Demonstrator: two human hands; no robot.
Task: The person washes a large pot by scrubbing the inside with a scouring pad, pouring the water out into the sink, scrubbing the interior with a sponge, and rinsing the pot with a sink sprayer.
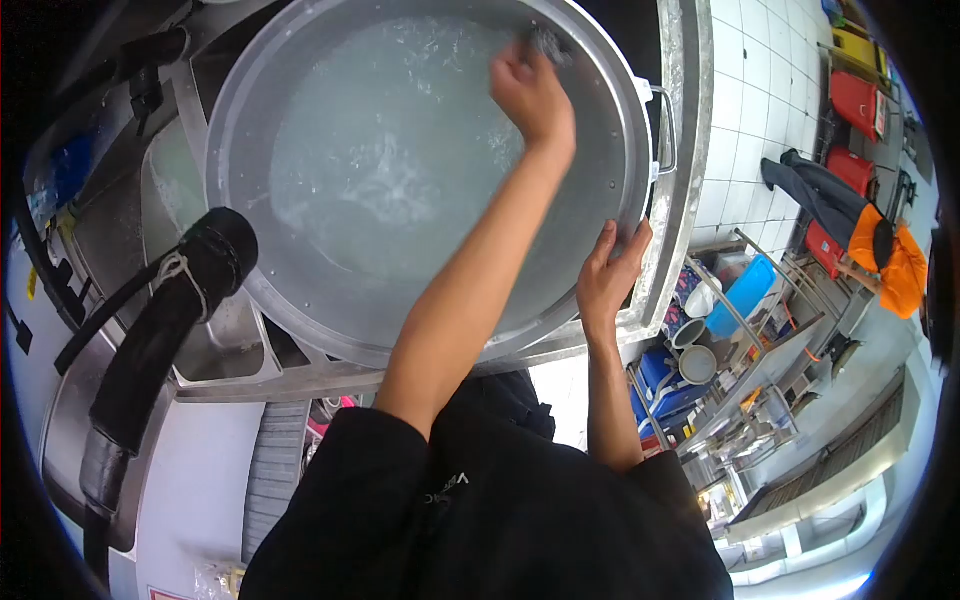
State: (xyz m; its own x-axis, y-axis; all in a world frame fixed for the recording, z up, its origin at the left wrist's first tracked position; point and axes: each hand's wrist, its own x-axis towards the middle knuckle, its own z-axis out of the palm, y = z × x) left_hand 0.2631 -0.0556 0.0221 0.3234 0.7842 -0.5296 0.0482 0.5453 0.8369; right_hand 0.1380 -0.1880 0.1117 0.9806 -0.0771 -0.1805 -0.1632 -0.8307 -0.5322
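A large round metal pot [240, 130] holds cloudy, soapy-looking water in its bottom. Reaching across it, my left hand [535, 95] is closed in a fist against the far right inner wall. A dark grey scrubber, apparently steel wool [549, 44], sticks out from its fingers. My right hand [612, 280] grips the pot's near right rim, thumb inside and fingers over the outer side. The pot's metal loop handle [668, 130] is beyond that hand.
A black-wrapped tap or hose [190, 290] stands at the left, beside metal sink basins [225, 345]. The pot sits within a metal counter edge [680, 200]. Rightward, a person in orange [890, 260], red bins [855, 105] and a rack with a blue container [740, 297] are visible.
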